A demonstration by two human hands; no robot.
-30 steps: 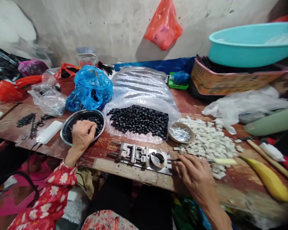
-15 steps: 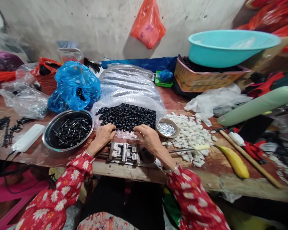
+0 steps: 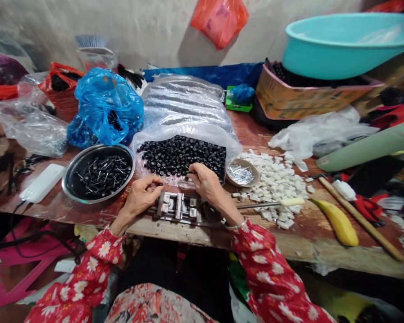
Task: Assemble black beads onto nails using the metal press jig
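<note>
Metal jig [image 3: 177, 208] lying flat near front edge of tabletop [image 3: 245, 134], between both hands. Left hand [image 3: 139, 197] curled, fingertips at jig's left end; grip hard to judge. Right hand [image 3: 208, 184] resting at jig's far edge, no clear grasp. Behind jig, clear bag of black beads [image 3: 182, 157]. Further left, steel bowl [image 3: 64, 181] of black pieces with pins. Right, small dish of pins [image 3: 240, 175], white cubes [image 3: 272, 188].

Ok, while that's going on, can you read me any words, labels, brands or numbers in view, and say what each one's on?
No text here can be read clearly.
The orange cardboard box: printing on its side, too blurred to read.
The small green box: too small to tell whether it has text.
The metal jig: no readable marks.
</note>
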